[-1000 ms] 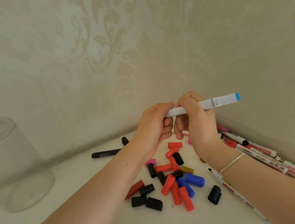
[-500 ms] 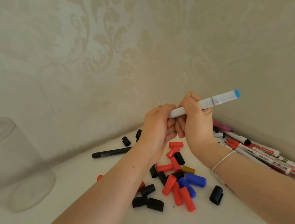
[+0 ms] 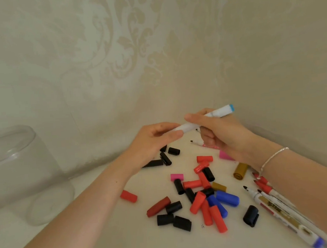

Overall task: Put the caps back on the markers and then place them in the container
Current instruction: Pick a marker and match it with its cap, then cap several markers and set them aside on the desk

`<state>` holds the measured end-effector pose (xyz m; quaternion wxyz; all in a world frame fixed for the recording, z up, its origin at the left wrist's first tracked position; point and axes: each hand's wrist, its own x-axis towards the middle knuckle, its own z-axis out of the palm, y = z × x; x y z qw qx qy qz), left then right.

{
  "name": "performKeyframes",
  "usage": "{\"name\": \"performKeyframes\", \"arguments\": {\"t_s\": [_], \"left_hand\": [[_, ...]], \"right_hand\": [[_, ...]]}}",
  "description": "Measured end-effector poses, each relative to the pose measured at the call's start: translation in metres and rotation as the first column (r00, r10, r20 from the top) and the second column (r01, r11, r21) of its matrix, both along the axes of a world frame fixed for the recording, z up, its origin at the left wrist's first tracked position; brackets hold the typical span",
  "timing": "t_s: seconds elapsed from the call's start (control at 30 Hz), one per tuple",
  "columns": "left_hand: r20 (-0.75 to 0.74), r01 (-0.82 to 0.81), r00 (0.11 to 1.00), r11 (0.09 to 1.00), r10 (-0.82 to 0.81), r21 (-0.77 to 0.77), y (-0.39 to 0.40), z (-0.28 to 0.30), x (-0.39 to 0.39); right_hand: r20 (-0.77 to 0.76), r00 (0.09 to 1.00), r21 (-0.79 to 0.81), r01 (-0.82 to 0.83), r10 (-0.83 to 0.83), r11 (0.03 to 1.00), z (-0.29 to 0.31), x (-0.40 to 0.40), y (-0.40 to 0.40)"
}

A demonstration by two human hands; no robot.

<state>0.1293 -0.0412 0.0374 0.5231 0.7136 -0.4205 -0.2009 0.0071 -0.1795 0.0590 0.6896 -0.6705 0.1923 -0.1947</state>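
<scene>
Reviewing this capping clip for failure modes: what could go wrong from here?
1. The white marker is held at fingertips by both hands, left and right; it might slip.
2. Uncapped markers lie under the right forearm; ink could smear.
3. The clear container sits far left, so the transfer crosses the loose caps.

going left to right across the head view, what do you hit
clear plastic container → lone red cap → left hand → right hand holding the white marker with a light blue end → gold cap

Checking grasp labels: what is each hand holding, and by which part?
Both hold one white marker: right hand grips mid-barrel, left hand pinches its near end.
</scene>
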Motion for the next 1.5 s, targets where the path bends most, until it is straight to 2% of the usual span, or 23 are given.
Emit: {"name": "performKeyframes", "arguments": {"t_s": [0.17, 0.27, 0.43, 0.5, 0.57, 0.77, 0.97, 1.03, 1.1, 1.13, 1.17, 1.2, 1.27, 1.3, 1.4, 1.5], "left_hand": [[0.242, -0.104, 0.968, 0.98, 0.06, 0.172, 0.032, -0.003, 0.042], [0.476, -0.215, 0.879, 0.915, 0.029, 0.341, 0.048, -0.011, 0.063], [0.721, -0.424, 0.682, 0.736, -0.123, 0.527, 0.066, -0.016, 0.081], [0.752, -0.48, 0.634, 0.669, -0.183, 0.568, 0.068, -0.018, 0.083], [0.746, -0.506, 0.626, 0.61, -0.226, 0.61, 0.069, -0.02, 0.084], [0.734, -0.523, 0.598, 0.537, -0.322, 0.661, 0.055, -0.033, 0.085], [0.751, -0.553, 0.545, 0.513, -0.373, 0.656, 0.043, -0.036, 0.077], [0.815, -0.557, 0.461, 0.6, -0.352, 0.574, 0.037, -0.033, 0.067], [0.891, -0.477, 0.354, 0.765, -0.283, 0.433, 0.029, -0.03, 0.054], [0.902, -0.396, 0.364, 0.838, -0.233, 0.376, 0.024, -0.026, 0.045], [0.878, -0.306, 0.437, 0.885, -0.198, 0.351, 0.019, -0.022, 0.035], [0.81, -0.212, 0.559, 0.913, -0.178, 0.348, 0.013, -0.018, 0.025], [0.578, -0.053, 0.792, 0.921, -0.197, 0.386, 0.0, -0.014, 0.005], [0.494, 0.005, 0.84, 0.913, -0.226, 0.408, -0.007, -0.015, -0.003], [0.462, 0.043, 0.832, 0.865, -0.308, 0.5, -0.03, -0.025, -0.021], [0.444, -0.001, 0.847, 0.835, -0.292, 0.551, -0.048, -0.035, -0.032]], "right_hand": [[-0.033, 0.999, 0.094, -0.005, 0.008, 0.996, -0.004, -0.005, -0.005], [-0.177, 0.983, -0.045, -0.063, 0.054, 0.997, -0.013, -0.003, -0.002], [-0.342, 0.94, -0.278, -0.102, 0.001, 0.955, -0.027, 0.004, 0.005], [-0.365, 0.93, -0.361, -0.104, -0.037, 0.927, -0.03, 0.004, 0.003], [-0.378, 0.922, -0.422, -0.092, -0.083, 0.902, -0.033, 0.004, 0.0], [-0.389, 0.911, -0.563, -0.117, -0.138, 0.818, -0.038, -0.002, -0.006], [-0.375, 0.909, -0.629, -0.105, -0.182, 0.77, -0.038, -0.012, -0.014], [-0.377, 0.905, -0.639, -0.101, -0.196, 0.763, -0.038, -0.015, -0.018], [-0.383, 0.898, -0.657, -0.098, -0.219, 0.747, -0.038, -0.019, -0.021], [-0.382, 0.894, -0.671, -0.095, -0.233, 0.735, -0.038, -0.021, -0.023], [-0.385, 0.889, -0.685, -0.096, -0.247, 0.722, -0.037, -0.022, -0.025], [-0.393, 0.882, -0.697, -0.102, -0.259, 0.71, -0.036, -0.025, -0.027], [-0.422, 0.864, -0.719, -0.135, -0.274, 0.681, -0.033, -0.028, -0.029], [-0.434, 0.855, -0.732, -0.15, -0.285, 0.665, -0.032, -0.032, -0.03], [-0.444, 0.833, -0.758, -0.155, -0.329, 0.633, -0.026, -0.042, -0.035], [-0.432, 0.817, -0.753, -0.094, -0.382, 0.651, -0.018, -0.056, -0.043]]}}
